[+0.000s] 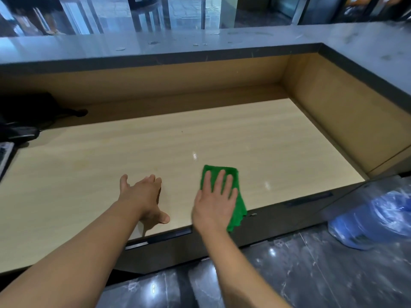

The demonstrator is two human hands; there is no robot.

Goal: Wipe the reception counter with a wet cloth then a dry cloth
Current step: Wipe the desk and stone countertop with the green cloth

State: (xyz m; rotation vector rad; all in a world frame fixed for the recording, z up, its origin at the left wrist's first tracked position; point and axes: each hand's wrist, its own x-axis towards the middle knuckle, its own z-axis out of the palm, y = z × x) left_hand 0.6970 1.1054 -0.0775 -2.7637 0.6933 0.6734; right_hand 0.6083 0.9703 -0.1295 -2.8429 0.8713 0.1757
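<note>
The right hand (214, 201) lies flat, fingers straight and spread, pressing the green cloth (241, 205) onto the wooden counter (244, 134) at its front edge. The left hand (144, 196) rests loose and empty just beside it. The cloth's near corner overhangs the edge (a backward stroke could likely drag it off). The blue bin (373, 221) on the floor to the right has a clear liner; its contents cannot be made out.

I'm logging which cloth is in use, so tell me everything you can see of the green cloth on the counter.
The green cloth is bright green and looks like fuzzy microfibre, with a wavy hem along its near edge. It seems folded into a rough rectangle and lies flat on the pale wood-look counter, at the front edge, with its near corner overhanging slightly. The right hand presses on it with flat, spread fingers and covers its middle. Whether it is wet cannot be told.
</note>
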